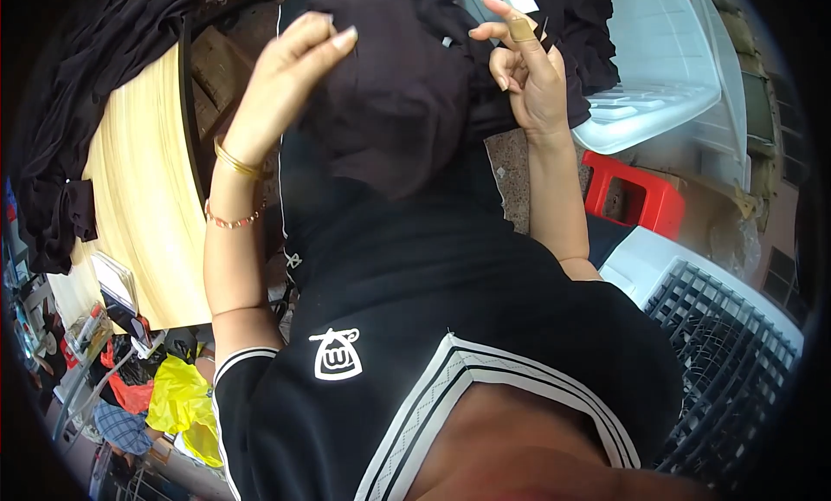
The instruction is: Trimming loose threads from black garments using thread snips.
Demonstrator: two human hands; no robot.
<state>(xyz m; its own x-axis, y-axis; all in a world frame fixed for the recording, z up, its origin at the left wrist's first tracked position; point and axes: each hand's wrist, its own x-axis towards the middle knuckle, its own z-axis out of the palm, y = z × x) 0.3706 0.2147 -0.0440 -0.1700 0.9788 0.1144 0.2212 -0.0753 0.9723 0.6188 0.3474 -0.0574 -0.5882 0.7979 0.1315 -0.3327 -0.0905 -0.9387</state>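
Head view: dark cloth (pixel 389 94) lay over lap (pixel 305 176), between hands. Left hand (pixel 303 55): grip curled, couldn't tell if pinching cloth. Right hand (pixel 532 77): grip half-curled, hold unclear. Cloth looked light, soft, floppy, likely not fragile; best pinched by edges.

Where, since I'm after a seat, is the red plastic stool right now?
In the head view, the red plastic stool is right of centre, just right of the right forearm and below the white plastic item.
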